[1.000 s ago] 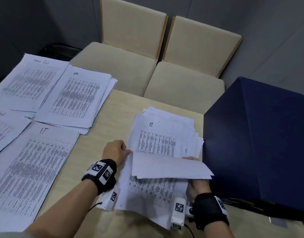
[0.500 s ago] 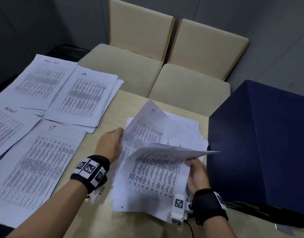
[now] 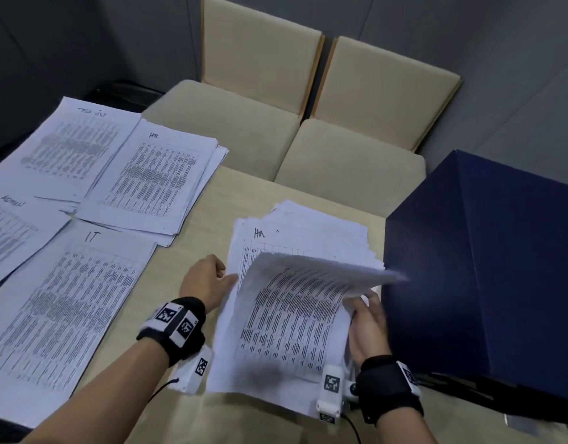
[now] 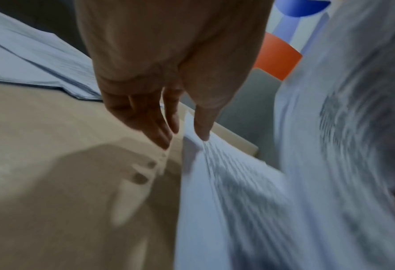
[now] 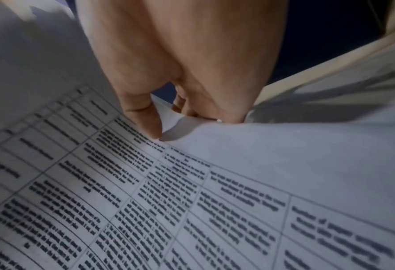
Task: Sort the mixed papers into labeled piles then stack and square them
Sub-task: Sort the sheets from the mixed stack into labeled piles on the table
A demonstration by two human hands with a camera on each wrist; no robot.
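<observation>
The mixed stack lies mid-table, its top sheet headed "HR". My right hand pinches the right edge of a printed sheet that curls up off the stack toward me. In the right wrist view the thumb presses on the sheet and the fingers are behind it. My left hand rests at the stack's left edge; its thumb touches the top paper, fingers fairly straight. Sorted piles lie on the left: "IT", "HR", a task list pile and "Admin".
A large navy box stands just right of the stack, close to my right hand. Two beige chairs are behind the table's far edge. Bare wooden table shows between the stack and the sorted piles.
The sheet headed "IT" on top of the stack has been lifted and curled toward me, uncovering an "HR" sheet. My left hand let go and dropped back to the stack's left edge.
</observation>
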